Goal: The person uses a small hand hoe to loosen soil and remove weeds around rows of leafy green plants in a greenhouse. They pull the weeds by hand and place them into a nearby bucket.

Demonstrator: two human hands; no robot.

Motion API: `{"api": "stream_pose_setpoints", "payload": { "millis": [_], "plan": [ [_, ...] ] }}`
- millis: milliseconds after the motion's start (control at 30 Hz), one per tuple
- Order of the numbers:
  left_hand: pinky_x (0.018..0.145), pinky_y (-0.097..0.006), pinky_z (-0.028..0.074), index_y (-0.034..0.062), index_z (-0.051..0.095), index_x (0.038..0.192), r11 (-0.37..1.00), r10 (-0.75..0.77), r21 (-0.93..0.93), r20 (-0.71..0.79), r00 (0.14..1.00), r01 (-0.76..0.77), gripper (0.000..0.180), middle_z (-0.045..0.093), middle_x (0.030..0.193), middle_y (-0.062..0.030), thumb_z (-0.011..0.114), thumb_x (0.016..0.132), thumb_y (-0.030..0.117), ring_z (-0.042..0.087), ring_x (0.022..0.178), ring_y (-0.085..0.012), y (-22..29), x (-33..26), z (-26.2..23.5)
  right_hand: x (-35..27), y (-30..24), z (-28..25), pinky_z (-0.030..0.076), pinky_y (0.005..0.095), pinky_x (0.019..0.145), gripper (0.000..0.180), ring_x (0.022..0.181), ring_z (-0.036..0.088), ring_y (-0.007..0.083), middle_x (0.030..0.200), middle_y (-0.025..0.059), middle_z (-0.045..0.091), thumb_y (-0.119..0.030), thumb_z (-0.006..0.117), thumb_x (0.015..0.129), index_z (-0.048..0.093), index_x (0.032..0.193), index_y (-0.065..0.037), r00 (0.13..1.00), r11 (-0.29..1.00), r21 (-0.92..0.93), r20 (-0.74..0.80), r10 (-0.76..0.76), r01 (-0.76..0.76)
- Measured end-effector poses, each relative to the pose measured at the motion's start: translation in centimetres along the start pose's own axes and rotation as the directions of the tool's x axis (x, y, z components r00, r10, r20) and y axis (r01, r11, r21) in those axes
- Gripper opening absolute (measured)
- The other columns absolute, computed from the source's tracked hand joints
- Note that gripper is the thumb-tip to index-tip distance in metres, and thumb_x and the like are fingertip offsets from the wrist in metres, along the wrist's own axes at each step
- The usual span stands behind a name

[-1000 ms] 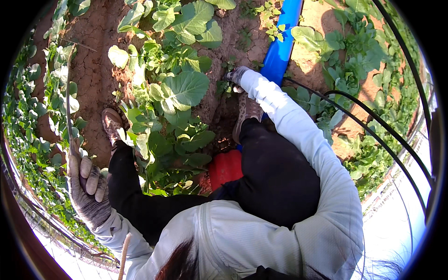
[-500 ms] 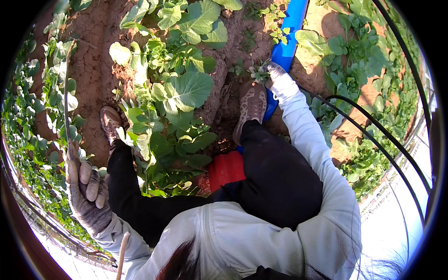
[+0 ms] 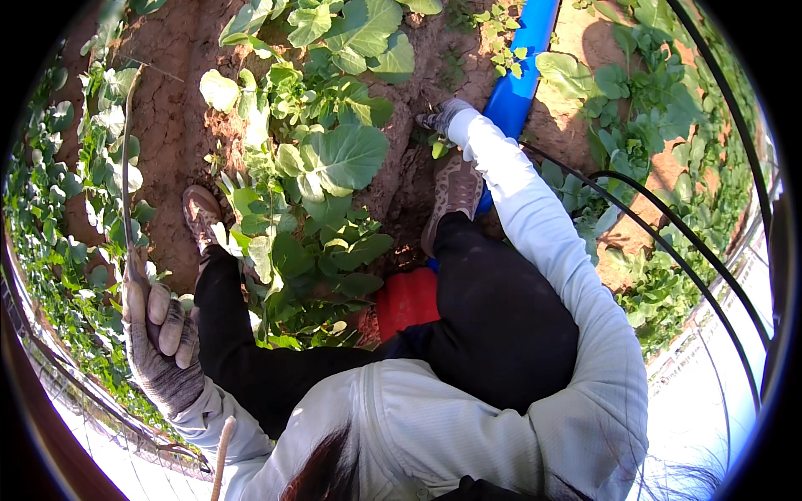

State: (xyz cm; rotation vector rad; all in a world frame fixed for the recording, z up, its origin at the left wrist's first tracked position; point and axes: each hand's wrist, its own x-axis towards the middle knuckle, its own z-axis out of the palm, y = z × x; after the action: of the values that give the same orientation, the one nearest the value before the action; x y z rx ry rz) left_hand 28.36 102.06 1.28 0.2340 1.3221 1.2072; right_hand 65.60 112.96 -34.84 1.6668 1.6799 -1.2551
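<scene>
My left hand (image 3: 163,334), in a grey knitted glove with pale fingers, is closed round the lower end of a long, thin, slightly curved dark tool (image 3: 126,175). The tool points away from me beside the left leafy row; I cannot make out its kind. My right hand (image 3: 447,118), gloved too, reaches low over the soil just beyond my right shoe (image 3: 456,188). Its fingers are curled, and the green leaves of a small weed (image 3: 439,149) poke out beneath them. The fingertips are partly hidden.
Broad-leaved crop plants (image 3: 342,159) grow between my feet. A blue tube (image 3: 514,96) lies right of my right hand, and a red object (image 3: 405,301) sits between my legs. Black hoses (image 3: 660,204) arc along the right. A thin stick (image 3: 223,459) stands near my left forearm.
My right hand has moved left, away from the blue tube, over the soil where a small weed showed. The leaves at its fingers now show below it. My left hand stays nearly still.
</scene>
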Motion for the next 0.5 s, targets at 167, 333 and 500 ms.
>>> {"api": "stream_pose_setpoints", "payload": {
  "millis": [167, 333, 500],
  "plan": [
    [0.026, -0.015, 0.030, 0.0025, 0.023, 0.136, 1.000, -0.010, -0.026, 0.015, 1.000, 0.010, 0.041, 0.038, 0.069, -0.0002, 0.028, 0.099, 0.018, 0.028, 0.039, -0.0015, 0.0, -0.4, -0.1, -1.8, -1.9, -0.9, 0.046, 0.0342, 0.082, 0.049, 0.089, 0.060, 0.0279, 0.107, 0.0146, 0.061, -0.038, 0.062, 0.081, 0.055, 0.115, -0.004, 0.996, 0.985, 0.155, 0.046, 0.073, -0.079],
    [0.027, -0.014, 0.030, 0.0004, 0.020, 0.137, 0.999, -0.036, -0.010, 0.098, 0.995, 0.037, 0.043, 0.036, 0.069, 0.0004, 0.028, 0.098, 0.017, 0.029, 0.041, -0.0018, -0.3, 0.8, 0.1, -4.3, 0.0, -0.6, 0.047, 0.0322, 0.080, 0.047, 0.086, 0.061, 0.0252, 0.104, 0.0145, 0.062, -0.035, 0.061, 0.082, 0.055, 0.114, -0.001, 0.992, 0.896, 0.432, 0.115, 0.060, -0.104],
    [0.027, -0.014, 0.029, 0.0003, 0.018, 0.138, 1.000, 0.013, 0.020, -0.017, 1.000, -0.012, 0.045, 0.034, 0.068, 0.0019, 0.031, 0.098, 0.017, 0.030, 0.041, -0.0018, 0.5, -1.4, 0.5, -8.5, 0.1, -1.0, 0.048, 0.0301, 0.078, 0.044, 0.084, 0.062, 0.0225, 0.101, 0.0144, 0.063, -0.031, 0.060, 0.083, 0.055, 0.112, 0.001, 0.953, 0.441, 0.897, 0.106, -0.285, 0.033]
  ]
}}
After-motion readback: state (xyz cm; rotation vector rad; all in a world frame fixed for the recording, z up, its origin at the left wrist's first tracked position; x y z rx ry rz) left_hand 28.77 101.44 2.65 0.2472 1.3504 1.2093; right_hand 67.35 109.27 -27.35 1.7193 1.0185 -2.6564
